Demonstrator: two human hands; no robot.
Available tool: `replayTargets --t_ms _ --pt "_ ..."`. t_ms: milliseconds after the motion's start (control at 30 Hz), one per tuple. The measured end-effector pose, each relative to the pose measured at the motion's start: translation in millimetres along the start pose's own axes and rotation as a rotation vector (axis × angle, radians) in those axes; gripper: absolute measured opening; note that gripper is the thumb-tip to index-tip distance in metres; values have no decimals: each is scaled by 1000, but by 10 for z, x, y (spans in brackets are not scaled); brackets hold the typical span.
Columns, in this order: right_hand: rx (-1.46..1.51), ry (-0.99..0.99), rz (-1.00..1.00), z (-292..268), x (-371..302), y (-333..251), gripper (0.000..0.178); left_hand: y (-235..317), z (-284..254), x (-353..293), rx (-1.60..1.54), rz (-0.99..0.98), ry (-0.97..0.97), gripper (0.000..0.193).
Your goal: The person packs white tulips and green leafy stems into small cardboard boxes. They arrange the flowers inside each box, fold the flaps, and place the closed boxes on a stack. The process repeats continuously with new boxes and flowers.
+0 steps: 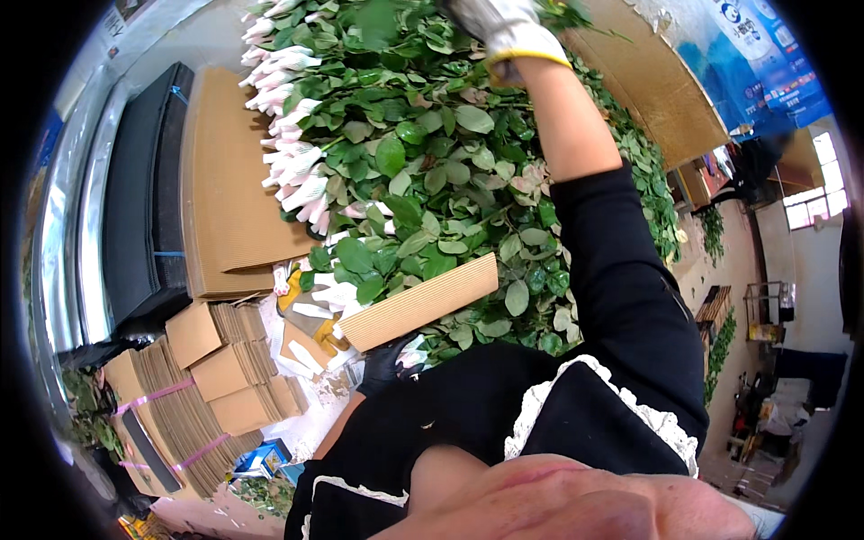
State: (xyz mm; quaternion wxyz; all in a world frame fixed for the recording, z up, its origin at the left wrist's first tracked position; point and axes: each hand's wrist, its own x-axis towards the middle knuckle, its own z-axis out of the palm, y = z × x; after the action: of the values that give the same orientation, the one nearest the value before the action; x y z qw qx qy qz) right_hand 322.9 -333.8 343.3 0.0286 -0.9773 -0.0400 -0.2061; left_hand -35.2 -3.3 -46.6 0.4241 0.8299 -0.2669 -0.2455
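Observation:
My right hand (508,31), in a white work glove with a yellow cuff and dark fingers, reaches to the far edge over a thick bed of leafy cut stems (432,171). Motion smears its fingers, and some of them run out of the picture. Low in front of my chest, my left hand (384,366) wears a black glove. Its fingers are mostly hidden beside the lower end of a corrugated cardboard strip (418,301), which slants over the leaves. A pale pink-and-white flower head (412,355) is against this glove. White-sleeved flower heads (297,171) line the left side of the stems.
Brown corrugated sheets (229,171) stand left of the flowers, beside a black stack (144,198). Folded cardboard pieces (193,396) tied with pink straps are at lower left. A yellow-and-grey glove (310,315) lies near the strip. A cardboard panel (648,72) borders the stems at upper right.

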Motion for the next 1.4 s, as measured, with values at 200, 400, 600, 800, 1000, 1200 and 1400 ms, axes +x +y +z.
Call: replayTargets --t_ms 200,400,600,800,1000,1200,1400 --pt "143 223 -147 1044 103 -153 22 93 -137 164 75 197 103 70" --pt "292 -233 -210 902 -911 -21 22 280 -211 74 180 108 126 67" --pt "141 -154 67 699 -1591 927 26 407 -228 53 173 190 217 67" --pt "-158 -252 225 1003 -1333 1332 37 345 -196 146 190 293 271 66" --pt "-129 -322 261 1149 -1419 1073 25 226 -207 116 130 229 238 66" --pt "-327 99 224 350 -1601 1147 27 195 -155 155 57 180 205 65" --pt "-471 351 204 -264 -1443 1380 24 -109 42 216 -340 -34 153 65"
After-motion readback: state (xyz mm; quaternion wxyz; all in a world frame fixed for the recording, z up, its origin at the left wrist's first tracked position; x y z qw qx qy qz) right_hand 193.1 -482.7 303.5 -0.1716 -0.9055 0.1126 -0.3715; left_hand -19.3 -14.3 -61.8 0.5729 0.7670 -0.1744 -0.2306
